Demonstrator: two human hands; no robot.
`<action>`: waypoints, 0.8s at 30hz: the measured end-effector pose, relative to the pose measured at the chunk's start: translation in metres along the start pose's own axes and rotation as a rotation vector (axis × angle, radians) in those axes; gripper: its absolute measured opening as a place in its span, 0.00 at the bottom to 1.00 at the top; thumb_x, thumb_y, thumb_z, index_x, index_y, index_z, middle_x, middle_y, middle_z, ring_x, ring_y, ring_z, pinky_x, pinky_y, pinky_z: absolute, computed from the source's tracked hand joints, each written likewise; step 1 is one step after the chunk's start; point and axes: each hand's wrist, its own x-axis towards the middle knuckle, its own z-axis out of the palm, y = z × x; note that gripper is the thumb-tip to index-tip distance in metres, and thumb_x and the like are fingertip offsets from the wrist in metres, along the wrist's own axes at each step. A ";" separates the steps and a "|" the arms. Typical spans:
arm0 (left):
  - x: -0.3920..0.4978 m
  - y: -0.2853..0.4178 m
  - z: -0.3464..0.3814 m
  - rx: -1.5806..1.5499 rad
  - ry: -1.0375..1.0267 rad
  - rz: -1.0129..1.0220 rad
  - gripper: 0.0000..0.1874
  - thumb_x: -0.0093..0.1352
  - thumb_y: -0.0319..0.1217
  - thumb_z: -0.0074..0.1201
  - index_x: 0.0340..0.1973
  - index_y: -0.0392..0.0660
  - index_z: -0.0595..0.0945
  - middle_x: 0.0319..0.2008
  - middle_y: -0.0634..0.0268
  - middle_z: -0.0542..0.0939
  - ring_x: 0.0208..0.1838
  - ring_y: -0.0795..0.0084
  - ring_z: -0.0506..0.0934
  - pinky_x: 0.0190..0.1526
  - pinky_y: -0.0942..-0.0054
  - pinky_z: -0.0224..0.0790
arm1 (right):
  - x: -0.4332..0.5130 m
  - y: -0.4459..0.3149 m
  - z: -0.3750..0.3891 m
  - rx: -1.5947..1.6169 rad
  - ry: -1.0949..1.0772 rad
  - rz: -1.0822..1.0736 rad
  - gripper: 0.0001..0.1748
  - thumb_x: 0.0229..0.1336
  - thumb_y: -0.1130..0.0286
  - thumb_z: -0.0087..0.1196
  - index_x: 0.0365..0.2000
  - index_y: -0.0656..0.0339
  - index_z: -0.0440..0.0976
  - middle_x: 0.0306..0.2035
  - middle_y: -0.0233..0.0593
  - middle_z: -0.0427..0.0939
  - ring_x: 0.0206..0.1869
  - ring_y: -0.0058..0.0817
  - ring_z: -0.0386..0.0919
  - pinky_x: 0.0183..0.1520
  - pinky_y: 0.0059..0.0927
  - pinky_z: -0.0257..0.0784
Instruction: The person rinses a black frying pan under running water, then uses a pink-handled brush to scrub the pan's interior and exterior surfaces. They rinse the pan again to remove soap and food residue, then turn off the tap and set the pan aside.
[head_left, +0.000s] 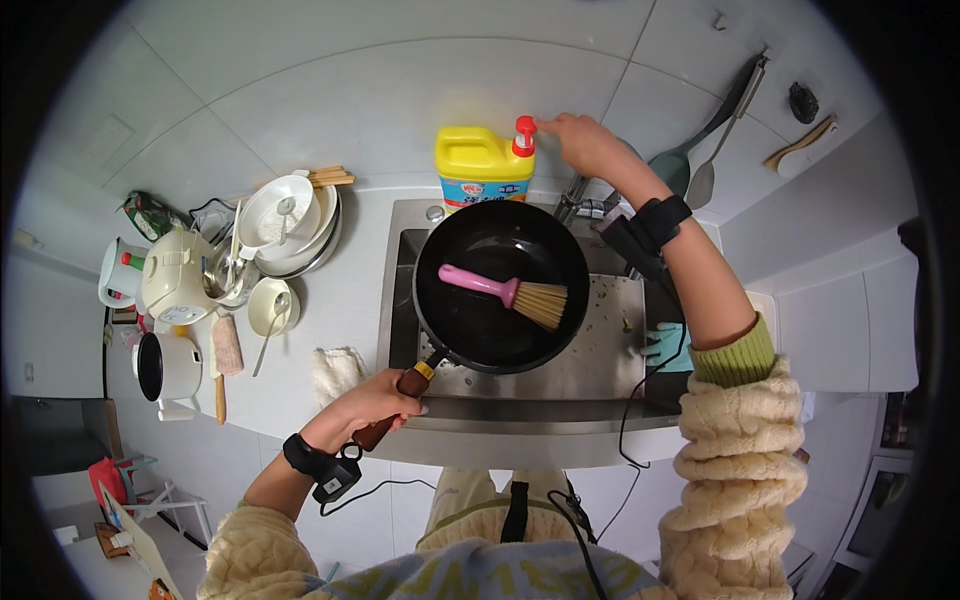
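My left hand (382, 401) grips the brown handle (411, 382) of a black wok (480, 345), which is held over the sink. Inside the wok lies a pot-scrubbing brush (480, 283) with a pink handle and straw-coloured bristles. My right hand (585, 142) reaches past the wok's far side, its index finger extended to the red pump head (526, 126) of a yellow dish soap jug (472, 155). The fingertip is at or touching the pump; no object shows in that hand. The wok hides the jug's base.
Behind the wok's right side stands a faucet (581, 206). The steel sink (600, 337) holds food scraps, with a teal rubber glove (666, 345) at its right. Stacked bowls (281, 217), a cream bowl (271, 307) and a white cloth (337, 373) occupy the left counter. Spatulas (705, 180) hang on the right wall.
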 end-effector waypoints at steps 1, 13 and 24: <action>-0.001 0.003 0.001 -0.019 -0.004 0.017 0.09 0.56 0.23 0.56 0.25 0.41 0.69 0.16 0.70 0.69 0.15 0.82 0.68 0.17 0.82 0.59 | 0.000 -0.001 0.000 -0.056 -0.050 -0.007 0.36 0.46 0.86 0.41 0.58 0.48 0.64 0.49 0.45 0.70 0.49 0.47 0.69 0.54 0.37 0.67; -0.006 0.025 0.003 -0.015 0.014 0.034 0.10 0.56 0.23 0.57 0.28 0.40 0.70 0.16 0.70 0.70 0.15 0.81 0.68 0.17 0.82 0.60 | 0.029 0.001 -0.009 -0.021 -0.113 -0.048 0.29 0.44 0.85 0.41 0.48 0.53 0.75 0.50 0.47 0.72 0.50 0.45 0.70 0.54 0.35 0.65; -0.005 0.027 0.007 -0.014 0.023 0.040 0.10 0.57 0.24 0.57 0.28 0.40 0.70 0.17 0.71 0.70 0.16 0.83 0.68 0.17 0.82 0.61 | 0.036 0.005 -0.008 0.015 -0.127 -0.064 0.18 0.53 0.76 0.45 0.43 0.50 0.77 0.37 0.47 0.78 0.40 0.47 0.75 0.42 0.40 0.71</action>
